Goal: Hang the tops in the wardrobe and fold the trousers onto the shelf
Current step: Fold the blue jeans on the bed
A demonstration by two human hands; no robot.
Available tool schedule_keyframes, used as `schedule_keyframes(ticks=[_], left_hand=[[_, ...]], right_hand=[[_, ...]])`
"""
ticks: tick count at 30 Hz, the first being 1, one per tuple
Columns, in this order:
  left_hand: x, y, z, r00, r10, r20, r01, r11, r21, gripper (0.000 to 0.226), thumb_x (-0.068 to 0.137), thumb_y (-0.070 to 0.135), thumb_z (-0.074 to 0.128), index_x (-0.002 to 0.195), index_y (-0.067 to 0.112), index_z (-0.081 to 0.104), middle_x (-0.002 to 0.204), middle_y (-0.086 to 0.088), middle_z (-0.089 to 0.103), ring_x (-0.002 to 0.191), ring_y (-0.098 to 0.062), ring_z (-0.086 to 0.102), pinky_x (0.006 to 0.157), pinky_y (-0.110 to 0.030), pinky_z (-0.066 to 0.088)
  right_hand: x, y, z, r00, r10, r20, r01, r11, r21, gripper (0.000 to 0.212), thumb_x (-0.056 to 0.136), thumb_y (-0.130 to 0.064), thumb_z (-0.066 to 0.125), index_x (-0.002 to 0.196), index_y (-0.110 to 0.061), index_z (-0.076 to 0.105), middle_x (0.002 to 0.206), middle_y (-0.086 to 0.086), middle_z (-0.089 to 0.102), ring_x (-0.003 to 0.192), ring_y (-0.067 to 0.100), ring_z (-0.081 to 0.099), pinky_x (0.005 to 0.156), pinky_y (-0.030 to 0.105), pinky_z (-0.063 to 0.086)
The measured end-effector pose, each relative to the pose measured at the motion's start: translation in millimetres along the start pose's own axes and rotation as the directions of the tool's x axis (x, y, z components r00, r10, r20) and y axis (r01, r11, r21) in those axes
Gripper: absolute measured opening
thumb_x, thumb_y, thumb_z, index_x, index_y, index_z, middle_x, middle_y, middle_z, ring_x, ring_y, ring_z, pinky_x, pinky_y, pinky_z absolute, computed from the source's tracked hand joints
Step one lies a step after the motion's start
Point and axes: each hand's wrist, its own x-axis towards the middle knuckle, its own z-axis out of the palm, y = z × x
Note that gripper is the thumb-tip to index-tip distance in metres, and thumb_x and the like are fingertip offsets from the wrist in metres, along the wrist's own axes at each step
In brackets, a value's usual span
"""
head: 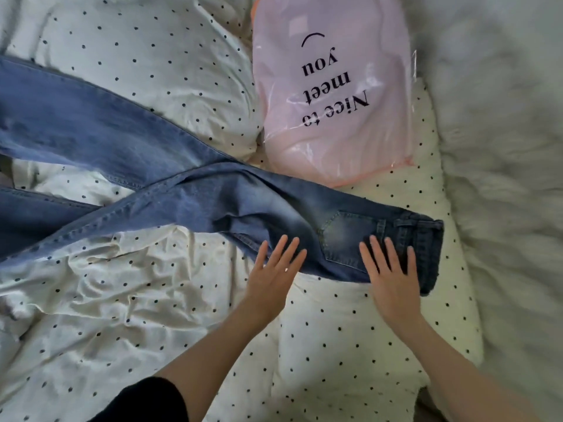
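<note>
Blue jeans lie across the bed, folded lengthwise at the seat, waistband at the right and both legs spreading apart toward the left edge. A back pocket faces up. My left hand lies flat with straight fingers on the near edge of the seat. My right hand presses flat on the pocket area beside the waistband. Neither hand grips the denim.
A white duvet with black dots covers the bed, crumpled at the left. A pink garment in a clear plastic bag printed "Nice to meet you" lies just beyond the jeans. Fluffy grey-white bedding fills the right side.
</note>
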Motion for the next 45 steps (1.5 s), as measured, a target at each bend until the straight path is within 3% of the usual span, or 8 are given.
schedule_keyframes(ticks=[6, 11, 21, 23, 27, 31, 34, 45], left_hand=[[34, 38, 11, 0.996, -0.088, 0.016, 0.086, 0.992, 0.090, 0.097, 0.088, 0.009, 0.050, 0.141, 0.031, -0.028, 0.155, -0.007, -0.021, 0.143, -0.030, -0.017, 0.109, -0.052, -0.018], [53, 55, 8, 0.987, -0.155, 0.033, 0.146, 0.971, 0.190, 0.108, 0.087, 0.013, 0.056, 0.131, 0.030, -0.041, 0.157, 0.000, -0.015, 0.145, -0.028, -0.004, 0.114, -0.053, 0.002], [34, 195, 14, 0.968, -0.068, 0.240, 0.045, 0.994, 0.098, 0.077, 0.095, 0.013, 0.044, 0.149, 0.023, -0.009, 0.159, -0.001, -0.002, 0.144, -0.033, 0.003, 0.111, -0.061, 0.002], [30, 197, 18, 0.967, -0.069, 0.247, 0.044, 0.993, 0.106, 0.076, 0.095, 0.012, 0.043, 0.149, 0.024, -0.009, 0.159, -0.001, -0.002, 0.144, -0.032, 0.003, 0.112, -0.061, 0.002], [32, 179, 16, 0.969, 0.059, 0.238, -0.076, 0.995, 0.061, 0.066, 0.099, 0.021, 0.038, 0.149, 0.030, -0.003, 0.159, 0.000, 0.001, 0.145, -0.027, 0.002, 0.114, -0.054, -0.002], [10, 156, 16, 0.987, 0.102, 0.126, -0.106, 0.994, 0.026, 0.059, 0.100, 0.024, 0.035, 0.150, 0.024, 0.004, 0.158, -0.005, 0.004, 0.146, -0.024, -0.002, 0.114, -0.039, -0.014], [-14, 132, 12, 0.999, 0.014, 0.035, -0.015, 1.000, 0.023, 0.065, 0.096, 0.009, 0.039, 0.151, 0.021, 0.005, 0.158, -0.007, -0.001, 0.145, -0.024, -0.008, 0.114, -0.040, -0.011], [-125, -109, -12, 0.886, -0.461, -0.037, 0.463, 0.884, 0.070, 0.067, 0.093, 0.006, 0.037, 0.150, 0.021, 0.005, 0.158, -0.006, 0.000, 0.146, -0.021, -0.003, 0.117, -0.039, -0.001]], right_hand=[[11, 32, 23, 0.990, -0.114, -0.078, 0.115, 0.993, 0.009, 0.077, 0.061, -0.004, 0.080, 0.133, -0.011, 0.053, 0.137, 0.015, 0.051, 0.124, 0.036, 0.050, 0.101, 0.061, 0.037], [23, 85, 23, 0.965, -0.187, -0.186, 0.189, 0.982, -0.004, 0.065, 0.061, -0.003, 0.079, 0.123, -0.015, 0.062, 0.129, 0.012, 0.059, 0.120, 0.037, 0.053, 0.099, 0.061, 0.039], [-61, 189, 44, 0.968, -0.224, -0.111, 0.226, 0.974, 0.002, 0.063, 0.058, -0.006, 0.085, 0.117, -0.016, 0.067, 0.124, 0.010, 0.063, 0.114, 0.033, 0.059, 0.093, 0.057, 0.045], [-66, 186, 47, 0.977, -0.211, -0.009, 0.211, 0.976, 0.046, 0.068, 0.068, -0.008, 0.079, 0.131, -0.019, 0.055, 0.138, 0.010, 0.051, 0.127, 0.032, 0.048, 0.103, 0.056, 0.034], [-65, 184, 65, 0.929, -0.187, 0.319, 0.159, 0.981, 0.112, 0.080, 0.091, -0.024, 0.046, 0.150, -0.028, -0.009, 0.157, 0.000, -0.017, 0.144, 0.024, -0.018, 0.112, 0.052, -0.014], [-54, 160, 54, 0.914, -0.104, 0.393, 0.029, 0.981, 0.193, 0.070, 0.092, -0.043, 0.036, 0.151, -0.025, 0.001, 0.158, 0.005, -0.012, 0.144, 0.023, -0.017, 0.111, 0.055, -0.012], [-45, 126, 33, 0.959, -0.045, 0.281, -0.019, 0.975, 0.223, 0.059, 0.097, -0.040, 0.027, 0.150, -0.024, 0.009, 0.159, 0.007, -0.002, 0.146, 0.021, -0.007, 0.113, 0.055, -0.007], [17, -128, -57, 0.939, -0.339, -0.058, 0.340, 0.894, 0.290, 0.059, 0.098, -0.027, 0.042, 0.150, -0.017, 0.016, 0.158, 0.009, 0.011, 0.146, 0.025, 0.004, 0.112, 0.055, -0.010]])
